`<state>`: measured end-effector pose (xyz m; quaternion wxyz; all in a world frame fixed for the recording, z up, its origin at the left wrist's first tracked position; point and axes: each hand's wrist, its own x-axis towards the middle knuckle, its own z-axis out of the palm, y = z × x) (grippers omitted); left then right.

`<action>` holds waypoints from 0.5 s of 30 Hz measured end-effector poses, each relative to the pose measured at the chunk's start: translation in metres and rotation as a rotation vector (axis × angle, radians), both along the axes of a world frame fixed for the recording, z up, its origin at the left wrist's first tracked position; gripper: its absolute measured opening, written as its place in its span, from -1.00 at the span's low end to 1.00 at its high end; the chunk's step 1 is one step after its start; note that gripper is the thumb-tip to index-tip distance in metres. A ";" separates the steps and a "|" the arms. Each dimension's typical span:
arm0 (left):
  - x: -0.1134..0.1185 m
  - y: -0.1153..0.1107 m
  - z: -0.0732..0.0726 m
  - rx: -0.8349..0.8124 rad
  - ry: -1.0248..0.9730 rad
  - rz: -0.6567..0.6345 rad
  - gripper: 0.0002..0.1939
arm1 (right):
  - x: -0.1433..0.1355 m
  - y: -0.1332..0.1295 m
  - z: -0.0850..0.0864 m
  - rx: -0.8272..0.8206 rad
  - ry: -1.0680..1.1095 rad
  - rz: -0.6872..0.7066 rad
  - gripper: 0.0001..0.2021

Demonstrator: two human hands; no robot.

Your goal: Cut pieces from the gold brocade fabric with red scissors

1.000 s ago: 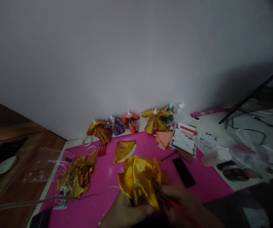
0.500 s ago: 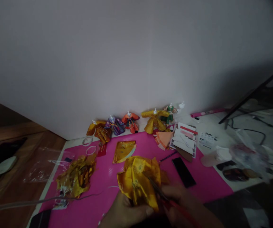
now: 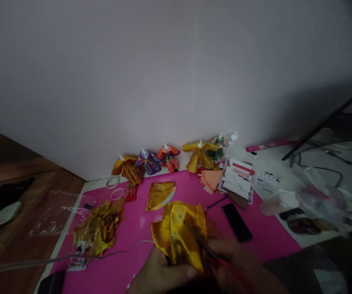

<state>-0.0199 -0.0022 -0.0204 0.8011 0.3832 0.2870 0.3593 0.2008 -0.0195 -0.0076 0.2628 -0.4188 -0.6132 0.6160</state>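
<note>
Hands meet at the bottom edge of the view, over the near part of a pink mat (image 3: 127, 269). Left hand (image 3: 159, 275) is closed round the lower edge of a bunched gold fabric piece (image 3: 178, 234), thumb pressed onto the cloth. Right hand (image 3: 235, 265) is closed on red-handled scissors (image 3: 208, 251), whose thin blades lie against the fabric's right side; whether the blades are parted cannot be told in the dim light.

Surroundings: a heap of gold scraps (image 3: 99, 226) sits to the left on the mat, a flat gold cut piece (image 3: 160, 194) just behind the fabric, a black phone (image 3: 237, 221) to its right. Small costumed dolls (image 3: 168, 158) stand in a row along the wall. Paper sheets (image 3: 238, 181) lie near the dolls. A thin wire (image 3: 71, 256) crosses the mat's left side toward the hands.
</note>
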 end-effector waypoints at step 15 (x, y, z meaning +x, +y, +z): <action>0.005 0.002 0.011 -0.093 -0.054 0.023 -0.79 | -0.004 -0.001 -0.003 0.056 0.024 -0.055 -0.32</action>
